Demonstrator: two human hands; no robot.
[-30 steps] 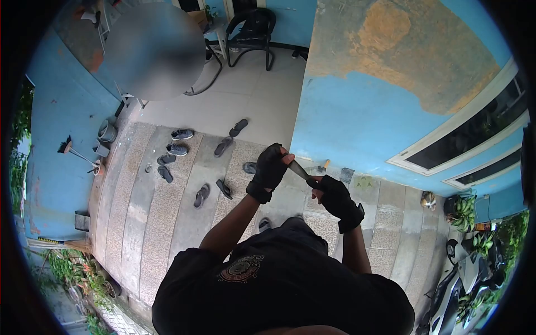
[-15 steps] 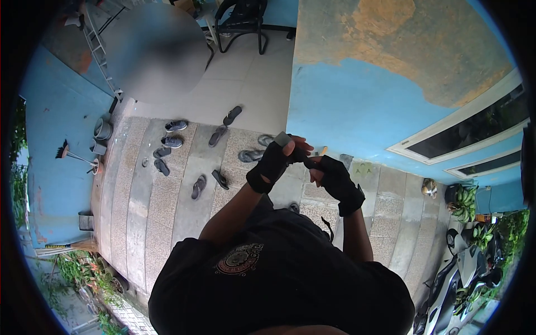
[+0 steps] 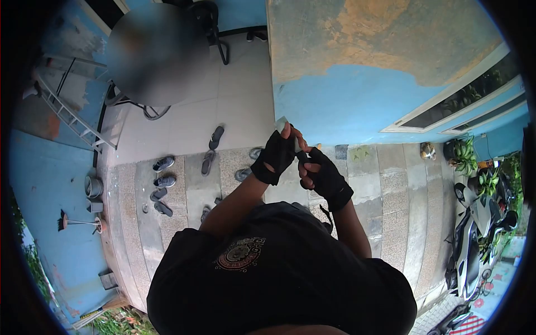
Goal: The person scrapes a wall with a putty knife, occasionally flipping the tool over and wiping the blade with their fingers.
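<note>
You stand over a paved floor (image 3: 125, 192) of alternating pebbled and plain grey strips, which meets a smooth tiled floor (image 3: 243, 92) on the far left. On your left, a pair of dark sneakers (image 3: 165, 181) sits by the tiles' edge, with a pair of flip-flops (image 3: 162, 209) just nearer you. To their right, a brownish flip-flop (image 3: 208, 162) lies on the paving and a darker flip-flop (image 3: 216, 137) on the tiles beyond. More sandals (image 3: 242, 174) lie farther right, partly hidden from you. The tiles also carry a stepladder (image 3: 83, 133) and, farther off, a black chair (image 3: 225, 51).
</note>
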